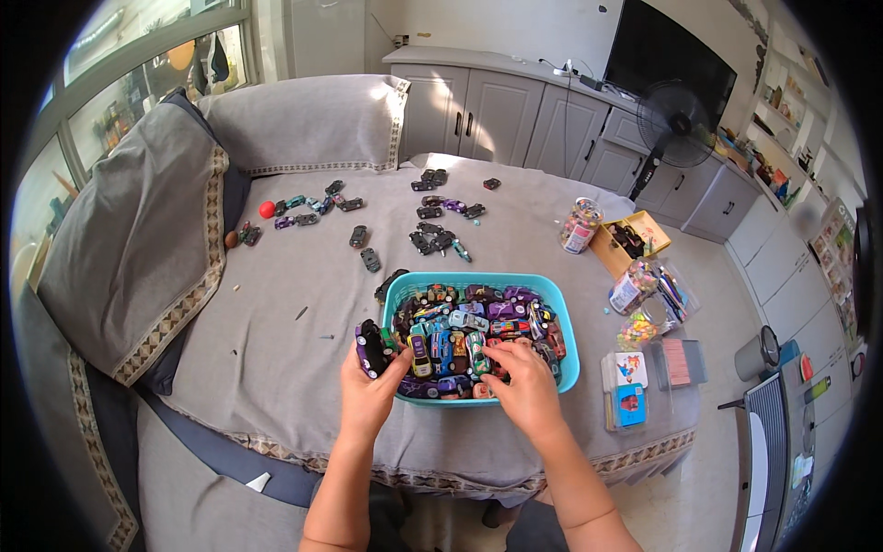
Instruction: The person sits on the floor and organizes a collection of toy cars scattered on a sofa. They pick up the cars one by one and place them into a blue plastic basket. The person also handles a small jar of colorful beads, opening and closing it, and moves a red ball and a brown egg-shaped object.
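Note:
A turquoise basket [572,354] full of small toy cars sits in front of me on the cloth. My left hand [366,394] is at its left rim, with its fingers closed round a dark purple and black toy car [371,348]. A bit of green shows beside that car, partly hidden by the fingers. Inside the basket, next to my left thumb, lies a yellow and purple car [419,355]. My right hand [522,379] reaches over the right part of the basket, its thumb and fingertips closed on a green and white toy car [477,353] among the others.
Several toy cars [359,236] are scattered beyond the basket, near a red ball [267,210]. On the right stand a jar of coloured bits [581,226], a yellow box [648,230], more jars [635,285] and a card box [629,405]. Sofa cushions [138,230] border the left.

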Available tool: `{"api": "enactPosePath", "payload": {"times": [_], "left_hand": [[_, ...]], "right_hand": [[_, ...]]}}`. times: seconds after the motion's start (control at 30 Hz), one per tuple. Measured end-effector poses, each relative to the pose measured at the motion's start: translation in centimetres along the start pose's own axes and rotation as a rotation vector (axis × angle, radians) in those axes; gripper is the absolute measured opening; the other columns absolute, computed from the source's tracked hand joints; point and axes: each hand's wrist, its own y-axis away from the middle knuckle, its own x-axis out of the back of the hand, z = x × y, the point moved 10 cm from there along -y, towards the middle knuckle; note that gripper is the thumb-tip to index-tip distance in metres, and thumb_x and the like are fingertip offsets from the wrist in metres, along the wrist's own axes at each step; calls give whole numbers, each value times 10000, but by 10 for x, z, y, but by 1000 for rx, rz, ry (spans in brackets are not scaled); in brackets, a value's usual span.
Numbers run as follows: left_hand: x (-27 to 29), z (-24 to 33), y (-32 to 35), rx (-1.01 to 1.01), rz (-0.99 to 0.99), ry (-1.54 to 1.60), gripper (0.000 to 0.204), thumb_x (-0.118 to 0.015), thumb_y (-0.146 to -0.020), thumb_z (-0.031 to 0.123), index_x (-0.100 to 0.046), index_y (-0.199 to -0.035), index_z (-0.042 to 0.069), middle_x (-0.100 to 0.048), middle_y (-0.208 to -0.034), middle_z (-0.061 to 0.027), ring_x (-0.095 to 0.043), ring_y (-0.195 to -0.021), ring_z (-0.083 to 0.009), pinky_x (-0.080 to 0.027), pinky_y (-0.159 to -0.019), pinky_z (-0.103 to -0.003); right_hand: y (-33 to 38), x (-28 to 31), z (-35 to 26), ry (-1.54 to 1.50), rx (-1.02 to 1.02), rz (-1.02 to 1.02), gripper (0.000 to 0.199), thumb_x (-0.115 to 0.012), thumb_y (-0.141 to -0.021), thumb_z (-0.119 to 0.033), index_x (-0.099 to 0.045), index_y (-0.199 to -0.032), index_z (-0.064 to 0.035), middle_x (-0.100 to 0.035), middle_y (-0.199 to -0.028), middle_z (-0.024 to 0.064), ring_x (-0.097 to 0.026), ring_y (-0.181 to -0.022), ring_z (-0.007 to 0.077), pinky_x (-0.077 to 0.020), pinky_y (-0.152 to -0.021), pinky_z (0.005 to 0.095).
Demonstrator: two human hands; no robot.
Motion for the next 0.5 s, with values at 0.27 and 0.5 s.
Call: {"api": "enactPosePath", "payload": {"times": [0.27,0.5], "left_hand": [[-14,11,5,-167,-48,-284,181,-722,-833,37,-585,-951,26,-610,-824,3,-548,-759,-73,-461,-690,-241],[-62,45,31,-567,-194,-924,472,-702,-632,-9,-594,-1087,57,-577,-953,-110,-588,-885,-321,-498,-734,-415]], "right_hand": [[-2,11,-2,-35,1,120,359,-784,-750,-182,-690,-1067,-42,-661,-993,91,-610,-922,274,-498,-814,378],[-4,33,-40,-517,8,84,442,-792,-776,-164,-663,-1187,-65,-645,-1073,74,-622,-855,168,-520,-715,290]]}}
